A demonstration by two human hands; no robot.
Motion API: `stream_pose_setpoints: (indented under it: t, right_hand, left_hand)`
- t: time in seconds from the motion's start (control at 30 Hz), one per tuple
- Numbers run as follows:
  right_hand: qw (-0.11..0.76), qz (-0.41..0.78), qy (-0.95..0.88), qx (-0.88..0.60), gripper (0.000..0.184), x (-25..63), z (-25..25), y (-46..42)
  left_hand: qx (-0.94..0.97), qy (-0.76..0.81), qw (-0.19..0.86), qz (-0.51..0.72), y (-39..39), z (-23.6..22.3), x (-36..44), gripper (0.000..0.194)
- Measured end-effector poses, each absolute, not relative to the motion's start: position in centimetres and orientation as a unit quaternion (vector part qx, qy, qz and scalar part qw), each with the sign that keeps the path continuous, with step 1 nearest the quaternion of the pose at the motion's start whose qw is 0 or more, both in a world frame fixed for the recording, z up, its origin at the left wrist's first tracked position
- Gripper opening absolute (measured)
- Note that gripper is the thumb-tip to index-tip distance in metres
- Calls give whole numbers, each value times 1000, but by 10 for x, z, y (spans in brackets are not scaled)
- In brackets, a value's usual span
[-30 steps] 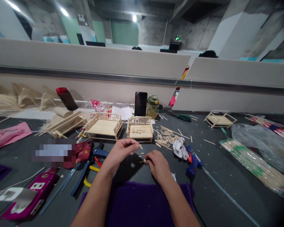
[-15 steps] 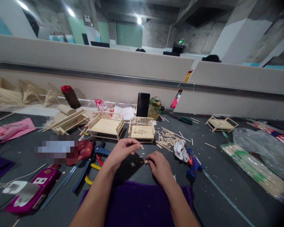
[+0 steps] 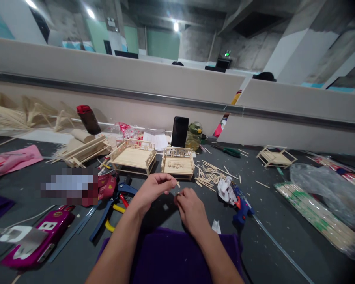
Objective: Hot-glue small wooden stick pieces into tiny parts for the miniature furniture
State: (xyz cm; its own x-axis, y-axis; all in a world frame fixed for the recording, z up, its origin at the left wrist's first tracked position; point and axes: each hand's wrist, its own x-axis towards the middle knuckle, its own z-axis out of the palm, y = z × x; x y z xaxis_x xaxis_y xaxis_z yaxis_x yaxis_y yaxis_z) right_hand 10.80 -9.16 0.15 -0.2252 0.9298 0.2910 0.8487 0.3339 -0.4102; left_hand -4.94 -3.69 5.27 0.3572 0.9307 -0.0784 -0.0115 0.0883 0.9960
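Note:
My left hand [image 3: 156,190] pinches a short piece of wooden stick [image 3: 178,184] between thumb and fingertips. Close beside it, my right hand [image 3: 191,207] has its fingers pressed together over the dark desk; whatever they hold is hidden. Just beyond both hands stands a small bench-like frame of wooden sticks [image 3: 180,170], with several tiny wooden pieces [image 3: 175,164] lying on its seat. To its left is a wider stick bench [image 3: 131,158]. A pile of short cut sticks [image 3: 208,174] lies to the right.
A blue glue gun [image 3: 242,209] and crumpled paper [image 3: 226,190] lie right of my hands. Blue-handled cutters [image 3: 111,207] and a magenta power strip [image 3: 44,236] are at left. A phone [image 3: 180,132] and a green bottle [image 3: 194,136] stand behind. Bagged sticks [image 3: 316,217] lie far right.
My right hand has shifted up and left, nearer my left fingertips. The small wooden piece seen at its fingers and the bits between the hands are now hidden. My left hand stays nearly still.

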Motion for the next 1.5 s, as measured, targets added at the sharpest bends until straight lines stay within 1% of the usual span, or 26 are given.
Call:
stream_pose_setpoints:
  t: [0.13,0.2,0.37,0.5,0.7,0.77,0.83,0.9,1.03,1.1,1.13,1.2,1.3,1.43,1.5]
  right_hand:
    - [426,145,-690,-567,22,121,10,-94]
    - [497,180,-641,-557,23,127,15,-94]
    - [574,261,-559,-539,20,132,21,-95]
    - [609,306,-498,-536,24,125,21,-97]
    - [604,284,-494,-558,18,126,22,-100]
    - [583,268,-503,-579,17,132,23,-101]
    - [522,252,-536,-614,12,139,21,-104]
    - [423,224,-584,-656,6,145,18,-106]
    - [218,128,-656,-711,14,147,10,-109]
    - [166,92,-674,-714,15,146,11,-110]
    - [161,80,-675,-715,14,146,13,-111]
    - [192,70,-657,-725,16,153,19,-119]
    - [267,75,-575,-770,28,181,25,-141]
    - [295,64,-431,-851,41,239,16,-176]
    - [322,118,-398,-851,47,261,5,-185]
  left_hand:
    - [558,401,620,380,-38,53,-48,25]
    - [562,398,622,374,-39,54,-46,25]
    - [568,390,632,355,-42,53,-39,24]
    - [573,391,632,346,-43,51,-36,21]
    - [572,393,633,342,-44,50,-34,21]
    - [570,394,633,345,-44,49,-33,21]
    - [568,396,632,347,-43,48,-31,21]
    - [565,397,633,350,-43,46,-30,22]
    - [557,401,635,356,-42,42,-28,23]
    - [555,401,635,358,-41,41,-28,22]
    - [554,401,635,359,-41,41,-28,22]
    - [549,406,634,363,-40,43,-28,22]
    - [537,413,631,379,-40,47,-29,22]
    - [520,384,644,409,-45,49,-25,17]
    - [506,355,667,415,-51,48,-17,14]
